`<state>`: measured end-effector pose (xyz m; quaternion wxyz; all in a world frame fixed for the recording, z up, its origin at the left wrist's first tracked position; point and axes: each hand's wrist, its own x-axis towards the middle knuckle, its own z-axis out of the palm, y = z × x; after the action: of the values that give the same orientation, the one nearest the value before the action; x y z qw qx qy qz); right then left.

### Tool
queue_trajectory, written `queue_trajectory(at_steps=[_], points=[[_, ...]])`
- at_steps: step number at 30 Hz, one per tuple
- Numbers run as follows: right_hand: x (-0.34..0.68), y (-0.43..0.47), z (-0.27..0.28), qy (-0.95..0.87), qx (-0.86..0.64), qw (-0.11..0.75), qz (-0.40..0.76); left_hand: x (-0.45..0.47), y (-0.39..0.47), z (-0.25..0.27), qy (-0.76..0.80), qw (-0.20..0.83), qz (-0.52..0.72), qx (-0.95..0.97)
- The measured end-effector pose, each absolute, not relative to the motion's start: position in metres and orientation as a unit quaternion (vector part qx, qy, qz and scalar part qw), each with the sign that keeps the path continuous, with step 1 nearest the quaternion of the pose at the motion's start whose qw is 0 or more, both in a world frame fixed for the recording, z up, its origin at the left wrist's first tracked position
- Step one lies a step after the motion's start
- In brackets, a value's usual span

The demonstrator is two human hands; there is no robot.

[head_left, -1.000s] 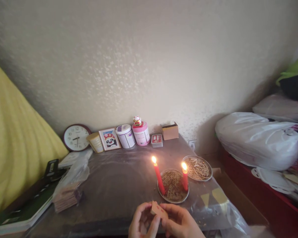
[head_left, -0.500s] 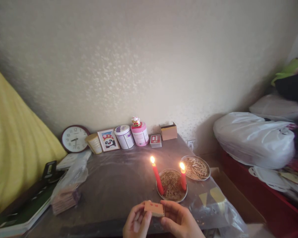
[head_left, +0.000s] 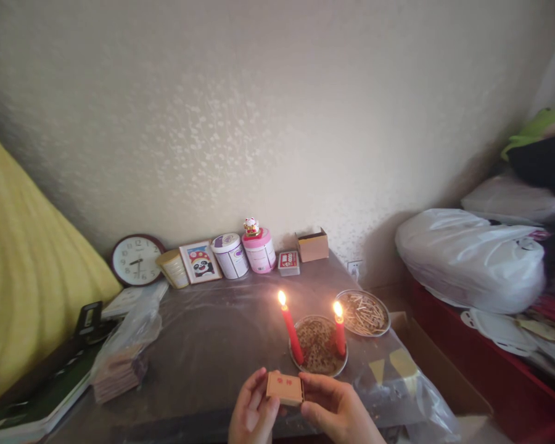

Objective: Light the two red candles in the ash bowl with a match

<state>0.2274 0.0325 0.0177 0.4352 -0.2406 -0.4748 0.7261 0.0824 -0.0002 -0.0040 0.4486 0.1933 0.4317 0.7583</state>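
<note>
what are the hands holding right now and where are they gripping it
A small matchbox, held between both hands: the left hand grips its left end, the right hand its right end.

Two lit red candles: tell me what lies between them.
In the head view, the left candle and right candle flank a round metal plate heaped with brownish bits.

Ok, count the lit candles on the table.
2. The left candle leans at the near plate's left edge; the right candle stands at its right edge. Both burn just beyond the matchbox held between the left hand and right hand. None seem hidden.
</note>
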Motion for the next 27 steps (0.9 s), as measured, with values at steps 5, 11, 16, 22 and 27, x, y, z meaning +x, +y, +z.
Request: queue_trajectory(at_steps=[5,11,16,22,27], points=[[0.229,0.033,0.019,-0.496,-0.245,0.421,0.719,0.083,0.001,-0.007,0.411,0.478,0.754,0.186],[0.23,0.033,0.027,-0.491,-0.225,0.406,0.737,0.083,0.0,-0.008,0.393,0.51,0.736,0.21],[0.23,0.032,0.03,-0.483,-0.232,0.412,0.737,0.081,-0.001,-0.006,0.4,0.512,0.728,0.218],[0.233,0.033,0.024,-0.474,-0.268,0.428,0.721,0.079,-0.002,0.004,0.394,0.517,0.734,0.195],[0.234,0.033,0.024,-0.503,-0.294,0.424,0.693,0.076,-0.003,0.014,0.384,0.531,0.736,0.168]])
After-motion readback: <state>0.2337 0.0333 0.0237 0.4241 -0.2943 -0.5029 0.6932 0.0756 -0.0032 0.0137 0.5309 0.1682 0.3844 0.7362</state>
